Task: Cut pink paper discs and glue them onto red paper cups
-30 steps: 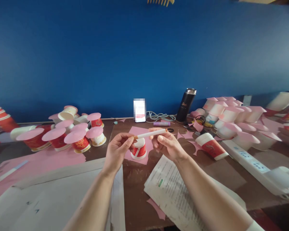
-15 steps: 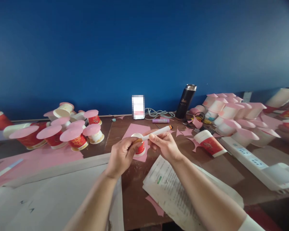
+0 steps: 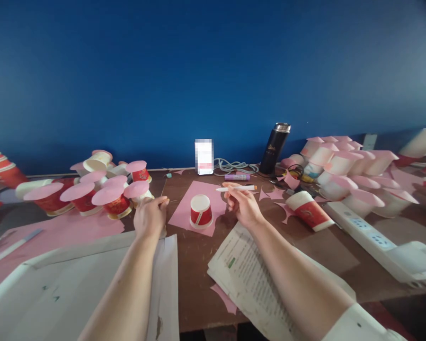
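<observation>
My right hand (image 3: pixel 244 204) is closed on a white marker pen (image 3: pixel 247 188) with an orange end, held nearly level and pointing left. Its bare tip shows above the right part of a pink sheet of paper (image 3: pixel 180 213). On that sheet a red and white paper cup (image 3: pixel 200 213) stands upside down, untouched. My left hand (image 3: pixel 149 215) is apart to the left, beside the pink-topped cups. Its fingers are pressed together, and whatever they may hold is hidden.
Several cups with pink paper discs (image 3: pixel 110 194) stand at left, more pink-topped cups (image 3: pixel 341 163) at right. A black flask (image 3: pixel 274 149), a purple glue stick (image 3: pixel 237 177), a lying cup (image 3: pixel 310 210) and a power strip (image 3: pixel 364 232) are behind and right. Printed sheets (image 3: pixel 248 265) lie under my right forearm.
My hands have moved apart, the left going left, and the pen's orange cap has come off its tip. The paper cup between them is now uncovered to view.
</observation>
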{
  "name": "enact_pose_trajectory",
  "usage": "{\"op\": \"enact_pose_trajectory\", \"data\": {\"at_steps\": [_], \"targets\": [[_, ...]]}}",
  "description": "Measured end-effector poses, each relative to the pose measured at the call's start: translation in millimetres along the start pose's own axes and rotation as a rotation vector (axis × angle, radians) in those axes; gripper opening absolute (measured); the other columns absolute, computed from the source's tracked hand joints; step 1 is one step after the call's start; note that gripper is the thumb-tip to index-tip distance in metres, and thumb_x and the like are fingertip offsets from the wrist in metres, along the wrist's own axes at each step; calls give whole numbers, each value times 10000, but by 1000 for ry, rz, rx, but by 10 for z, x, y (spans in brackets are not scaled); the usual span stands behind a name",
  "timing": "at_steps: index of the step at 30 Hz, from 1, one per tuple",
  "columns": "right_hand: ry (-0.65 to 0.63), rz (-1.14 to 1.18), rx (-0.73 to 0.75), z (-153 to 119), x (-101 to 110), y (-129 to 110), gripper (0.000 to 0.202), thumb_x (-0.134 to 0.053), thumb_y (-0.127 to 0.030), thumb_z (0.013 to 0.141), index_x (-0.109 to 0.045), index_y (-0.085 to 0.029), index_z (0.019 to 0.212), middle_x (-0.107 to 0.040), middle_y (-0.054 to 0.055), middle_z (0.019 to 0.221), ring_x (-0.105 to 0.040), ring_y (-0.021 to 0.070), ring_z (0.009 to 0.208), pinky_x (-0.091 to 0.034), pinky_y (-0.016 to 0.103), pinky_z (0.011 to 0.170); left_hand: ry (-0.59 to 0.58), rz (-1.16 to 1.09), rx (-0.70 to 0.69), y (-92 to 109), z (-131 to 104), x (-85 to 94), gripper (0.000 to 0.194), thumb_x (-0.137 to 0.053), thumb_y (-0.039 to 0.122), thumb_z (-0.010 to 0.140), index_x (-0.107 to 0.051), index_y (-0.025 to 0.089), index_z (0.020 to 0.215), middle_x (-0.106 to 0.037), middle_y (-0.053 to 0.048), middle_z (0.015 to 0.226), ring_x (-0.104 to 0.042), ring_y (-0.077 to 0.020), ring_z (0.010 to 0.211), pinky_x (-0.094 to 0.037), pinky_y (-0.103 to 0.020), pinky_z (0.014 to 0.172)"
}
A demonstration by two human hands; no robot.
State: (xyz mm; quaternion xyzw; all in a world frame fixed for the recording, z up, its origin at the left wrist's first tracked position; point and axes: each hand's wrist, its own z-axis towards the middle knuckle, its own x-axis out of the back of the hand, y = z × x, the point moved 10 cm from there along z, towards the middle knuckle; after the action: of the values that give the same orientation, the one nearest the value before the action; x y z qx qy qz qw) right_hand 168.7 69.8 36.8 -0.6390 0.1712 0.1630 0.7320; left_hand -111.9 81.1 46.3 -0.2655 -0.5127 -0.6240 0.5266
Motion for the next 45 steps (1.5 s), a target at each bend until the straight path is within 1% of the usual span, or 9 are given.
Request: {"op": "enact_pose_trajectory", "data": {"at_steps": [3,7,10,13,15,19,23,34,45], "targets": [[34,-6,-22,10,87,25,315,-717,-327,708,-672,-195,990,-605,-29,682,-447,56,485,-329,169,396,-88,71,-36,-11,20,-154,356,-437,389,850,-704,271,1053,-653,-95,1061,-580,-291,982,-445,-380,805],[42,-28,-55,20,129,63,333,-710,-332,706,-671,-203,1011,-654,-9,725,-475,61,500,-338,168,406,-154,128,-26,-48,30,-253,347,-428,386,834,-720,293,997,-657,-102,1029,-585,-320,928,-462,-412,727],[25,-64,-64,13,102,94,334,-700,-344,717,-669,-206,1019,-679,2,744,-491,64,500,-351,172,410,-77,126,-25,-33,40,-166,341,-504,418,793,-722,257,1002,-641,-143,1059,-569,-356,960,-469,-454,734],[46,-132,-85,-2,100,128,332,-686,-352,736,-660,-210,1035,-702,21,788,-554,82,546,-407,181,453,172,-25,-168,211,-27,143,430,-520,461,819,-660,196,1127,-620,-151,1114,-532,-337,1062,-442,-479,872],[81,-215,-80,-9,118,130,330,-670,-358,751,-654,-215,1048,-714,40,848,-625,115,647,-475,211,540,257,-229,-335,455,-143,307,431,-482,457,865,-628,179,1160,-629,-123,1104,-547,-269,1064,-426,-427,943],[113,-347,-53,11,126,177,334,-662,-377,764,-647,-208,1051,-716,58,901,-676,164,828,-524,290,739,126,-481,-598,887,-381,340,457,-510,421,873,-529,205,1276,-600,-97,1213,-549,-221,1106,-430,-374,968],[104,-386,-32,55,127,294,305,-671,-367,756,-644,-202,1011,-713,61,928,-675,179,886,-518,312,779,31,-504,-734,1086,-539,284,499,-523,406,872,-465,237,1338,-534,-94,1332,-475,-239,1226,-371,-417,1037],[67,-549,-12,41,83,274,258,-641,-314,783,-656,-215,1021,-712,44,904,-659,157,828,-520,288,739,-38,-505,-745,1093,-551,137,489,-560,392,857,-489,261,1323,-507,-90,1360,-448,-225,1259,-360,-421,1060],[64,-518,-23,71,118,343,235,-628,-298,783,-652,-220,1004,-707,37,902,-668,159,833,-521,299,767,-96,-568,-727,1113,-546,113,379,-546,369,869,-571,253,1229,-566,-75,1273,-510,-206,1202,-396,-406,1042]]}}
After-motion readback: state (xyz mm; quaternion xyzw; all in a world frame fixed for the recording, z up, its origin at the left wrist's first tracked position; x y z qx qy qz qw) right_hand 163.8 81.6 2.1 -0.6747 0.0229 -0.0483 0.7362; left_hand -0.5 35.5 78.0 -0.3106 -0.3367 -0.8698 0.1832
